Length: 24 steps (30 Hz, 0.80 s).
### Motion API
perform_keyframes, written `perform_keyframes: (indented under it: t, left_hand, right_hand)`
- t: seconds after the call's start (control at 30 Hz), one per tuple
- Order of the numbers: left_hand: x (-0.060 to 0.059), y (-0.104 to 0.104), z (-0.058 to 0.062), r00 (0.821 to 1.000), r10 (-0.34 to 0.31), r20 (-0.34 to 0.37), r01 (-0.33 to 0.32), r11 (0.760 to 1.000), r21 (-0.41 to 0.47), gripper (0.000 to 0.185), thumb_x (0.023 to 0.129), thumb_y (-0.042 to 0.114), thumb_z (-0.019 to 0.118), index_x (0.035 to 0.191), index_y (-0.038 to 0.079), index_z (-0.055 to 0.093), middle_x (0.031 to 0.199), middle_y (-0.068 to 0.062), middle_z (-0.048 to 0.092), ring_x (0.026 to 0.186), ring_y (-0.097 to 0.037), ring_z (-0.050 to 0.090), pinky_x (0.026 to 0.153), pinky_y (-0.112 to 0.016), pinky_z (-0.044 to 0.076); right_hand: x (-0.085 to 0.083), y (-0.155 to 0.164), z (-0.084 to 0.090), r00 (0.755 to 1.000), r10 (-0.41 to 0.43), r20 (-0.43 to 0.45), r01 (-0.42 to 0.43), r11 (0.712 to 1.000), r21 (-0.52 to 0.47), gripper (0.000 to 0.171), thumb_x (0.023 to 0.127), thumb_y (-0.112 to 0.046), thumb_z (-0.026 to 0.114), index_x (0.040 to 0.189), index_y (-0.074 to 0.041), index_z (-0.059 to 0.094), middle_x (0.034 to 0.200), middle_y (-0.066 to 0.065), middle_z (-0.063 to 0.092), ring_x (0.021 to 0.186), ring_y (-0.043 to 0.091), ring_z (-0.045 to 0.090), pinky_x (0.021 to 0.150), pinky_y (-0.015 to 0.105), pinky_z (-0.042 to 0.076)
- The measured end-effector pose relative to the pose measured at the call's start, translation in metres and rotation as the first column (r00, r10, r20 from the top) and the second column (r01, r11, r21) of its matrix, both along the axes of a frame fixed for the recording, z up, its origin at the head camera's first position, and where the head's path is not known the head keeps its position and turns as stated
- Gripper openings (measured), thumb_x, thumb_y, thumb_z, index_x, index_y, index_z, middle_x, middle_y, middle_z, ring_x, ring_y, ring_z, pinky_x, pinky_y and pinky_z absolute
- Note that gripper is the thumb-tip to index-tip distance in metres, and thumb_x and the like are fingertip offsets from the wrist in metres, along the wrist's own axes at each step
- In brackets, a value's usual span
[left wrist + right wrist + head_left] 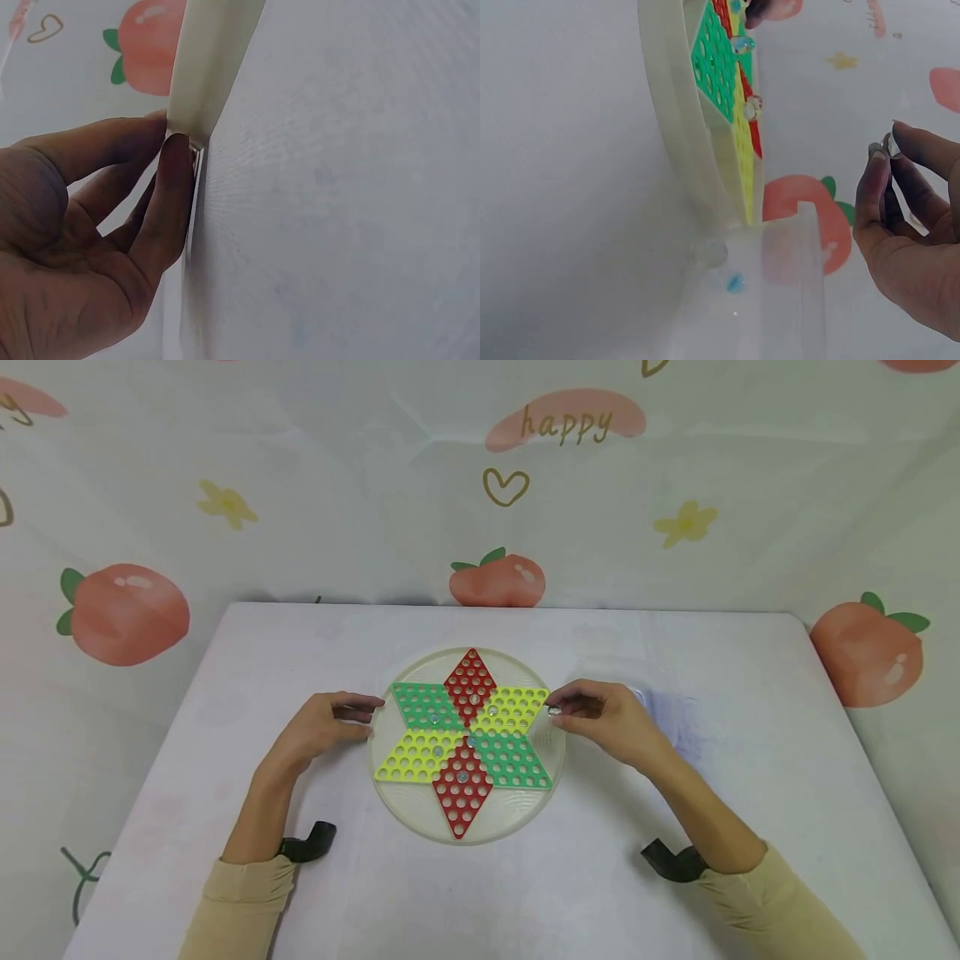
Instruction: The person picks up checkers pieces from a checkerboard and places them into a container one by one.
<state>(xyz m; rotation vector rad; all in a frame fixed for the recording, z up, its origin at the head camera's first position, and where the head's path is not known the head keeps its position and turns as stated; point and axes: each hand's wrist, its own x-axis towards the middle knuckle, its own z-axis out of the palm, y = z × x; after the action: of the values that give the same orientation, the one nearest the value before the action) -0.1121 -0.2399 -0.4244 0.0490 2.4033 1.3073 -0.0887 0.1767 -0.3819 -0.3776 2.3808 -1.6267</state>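
A round cream game board lies flat on the table, with a six-pointed star of red, yellow and green holed sections, like Chinese checkers. Several clear glass marbles sit in its holes, one of them a marble in the near red section. At the board's left edge, my left hand holds the rim between thumb and fingers. My right hand pinches a clear marble between thumb and fingertips, just off the right edge of the board. The right wrist view shows that hand raised above the table.
A transparent plastic container stands beside the board on the right, partly behind my right hand in the head view. Inside it lies a blue-tinted marble. A printed cloth hangs behind the white table.
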Motion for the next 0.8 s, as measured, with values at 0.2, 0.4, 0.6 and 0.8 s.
perform_keyframes:
  t: [0.2,0.4,0.6,0.8]
  left_hand:
    - [0.0,0.0,0.001,1.0,0.004,0.01,-0.004,1.0,-0.003,0.044,0.084,0.006,0.075,0.127,0.004,0.066,0.122,-0.017,0.065,0.113,-0.029,0.061,0.087,-0.026,0.047]
    - [0.001,0.0,0.0,1.0,0.0,0.007,0.0,1.0,0.01,0.044,0.085,0.007,0.075,0.127,0.004,0.065,0.122,-0.016,0.065,0.113,-0.029,0.061,0.086,-0.024,0.046]
    - [0.001,0.0,-0.001,1.0,-0.002,-0.008,0.002,1.0,0.012,0.043,0.085,0.005,0.075,0.127,0.003,0.066,0.12,-0.016,0.066,0.114,-0.029,0.06,0.088,-0.025,0.045]
    - [0.001,0.0,0.0,1.0,-0.003,-0.009,0.003,1.0,-0.005,0.043,0.085,0.006,0.075,0.127,0.005,0.067,0.119,-0.015,0.067,0.115,-0.029,0.059,0.092,-0.032,0.044]
  right_hand:
    - [-0.001,0.007,0.001,1.0,-0.017,0.004,0.017,1.0,-0.009,0.026,0.087,-0.006,0.076,0.11,0.003,0.069,0.101,0.011,0.069,0.086,0.018,0.063,0.076,0.022,0.053]
    - [-0.002,0.016,0.002,0.999,-0.046,0.006,0.046,0.999,0.01,0.027,0.088,-0.01,0.076,0.112,0.001,0.069,0.104,0.01,0.068,0.088,0.018,0.063,0.076,0.022,0.053]
    - [-0.003,0.027,0.003,0.996,-0.084,0.016,0.083,0.995,0.053,0.031,0.088,-0.015,0.076,0.114,0.0,0.068,0.106,0.009,0.068,0.09,0.018,0.063,0.077,0.021,0.052]
    - [-0.005,0.037,0.003,0.994,-0.11,0.018,0.108,0.992,0.068,0.03,0.089,-0.019,0.075,0.113,-0.001,0.068,0.103,0.009,0.067,0.09,0.016,0.062,0.078,0.02,0.052]
